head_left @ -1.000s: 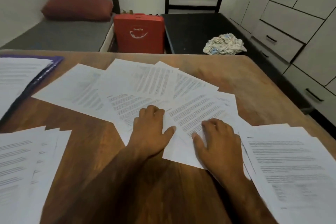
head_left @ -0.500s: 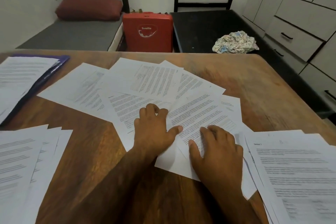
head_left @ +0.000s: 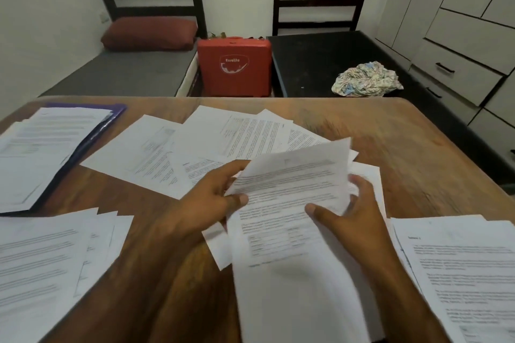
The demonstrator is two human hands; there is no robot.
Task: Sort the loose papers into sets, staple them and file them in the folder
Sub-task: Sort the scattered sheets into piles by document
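Loose printed papers (head_left: pixel 167 147) lie fanned over the middle of the wooden table (head_left: pixel 404 147). My left hand (head_left: pixel 211 200) pinches the left edge of a lifted sheet (head_left: pixel 292 175), thumb on top, fingers under it. My right hand (head_left: pixel 351 214) holds the same sheet's right side, thumb on top of it. Below the lifted sheet a further printed page (head_left: pixel 287 273) reaches toward me. A sorted pile (head_left: pixel 50 259) sits at the near left and another pile (head_left: pixel 459 273) at the near right. The purple folder (head_left: pixel 92 136) lies open at the far left with papers (head_left: pixel 41 147) on it.
Beyond the table stand a red case (head_left: pixel 234 67), a bed with a dark red pillow (head_left: pixel 147 33), and a black surface bearing a crumpled cloth (head_left: pixel 365 79). White drawers (head_left: pixel 459 58) line the right wall.
Both hands were flat on the spread papers; now they have lifted a sheet off the pile and hold it between them. The camera has tilted up a little.
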